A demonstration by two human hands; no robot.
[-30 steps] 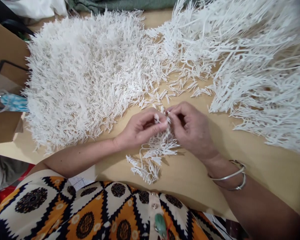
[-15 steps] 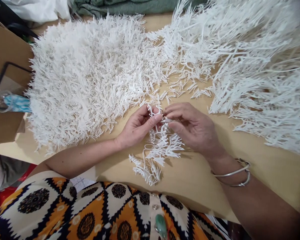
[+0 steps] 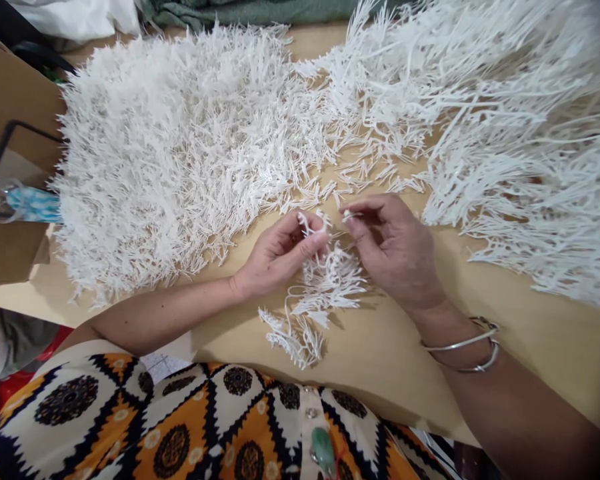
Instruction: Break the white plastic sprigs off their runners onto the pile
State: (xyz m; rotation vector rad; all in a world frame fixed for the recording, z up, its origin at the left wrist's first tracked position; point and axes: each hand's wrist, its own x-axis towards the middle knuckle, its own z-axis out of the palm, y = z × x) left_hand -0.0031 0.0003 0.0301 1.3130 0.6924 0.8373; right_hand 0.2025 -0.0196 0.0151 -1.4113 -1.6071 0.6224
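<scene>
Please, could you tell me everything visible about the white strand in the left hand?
The white strand looks like flexible plastic, with many thin, pointed branches. The left hand pinches its upper part, partly hiding it. Below, it becomes a spiky tangle whose lower tips seem to rest on the pale table. I cannot tell whether it is one piece.

The pale tan table (image 3: 370, 357) carries a dense white pile (image 3: 180, 153), long white strands (image 3: 520, 193) and a small tuft (image 3: 301, 343).

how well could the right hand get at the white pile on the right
Probably yes: the right hand is near the white pile, with only tabletop visibly between them, though it pinches a small white piece.
</scene>
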